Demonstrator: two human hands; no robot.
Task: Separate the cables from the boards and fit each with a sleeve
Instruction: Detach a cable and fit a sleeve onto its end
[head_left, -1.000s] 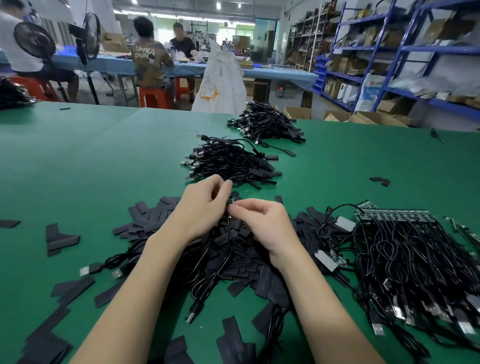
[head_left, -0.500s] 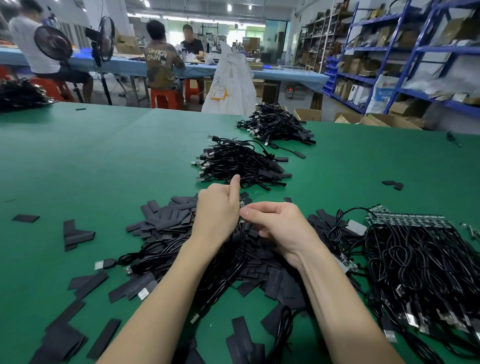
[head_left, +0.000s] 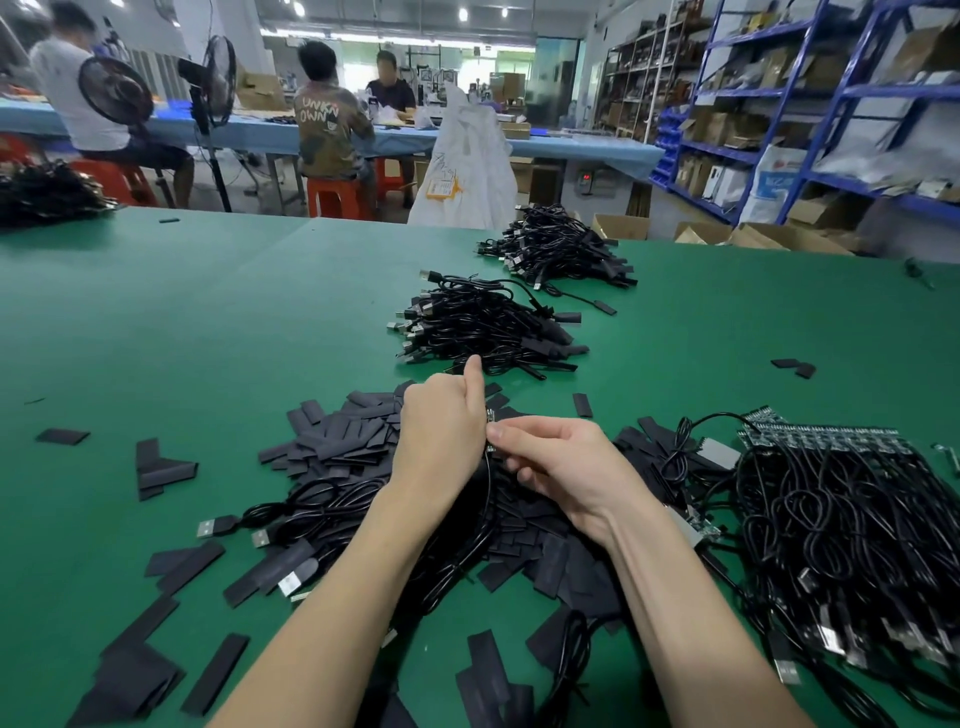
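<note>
**Both hands pinch one small board above the sleeve pile**

The left hand (head_left: 441, 431) is curled into a fist with the thumb standing up, and it grips the small board (head_left: 490, 415) at the end of a black cable (head_left: 485, 499). The right hand (head_left: 561, 462) meets it from the other side; its thumb and first finger pinch the same board, and the other fingers are bent under the palm. The two hands touch each other at the fingertips. The cable hangs down from the board between the two wrists.

Under the hands lies a wide heap of flat black sleeves (head_left: 343, 436), spread over the green table (head_left: 182, 322). Some loose cables with USB plugs (head_left: 291, 514) lie on the left part of this heap, near the left forearm.

To the right of the right hand is a big bundle of cables (head_left: 841, 525) which are joined to a row of boards (head_left: 815, 434) at its far edge.

Beyond the hands there are two piles of finished cables, a near pile (head_left: 483, 327) and a far pile (head_left: 556, 249). Their ends wear black sleeves.

Behind the table, people sit on red stools (head_left: 332, 195) at a blue bench (head_left: 571, 145).
</note>
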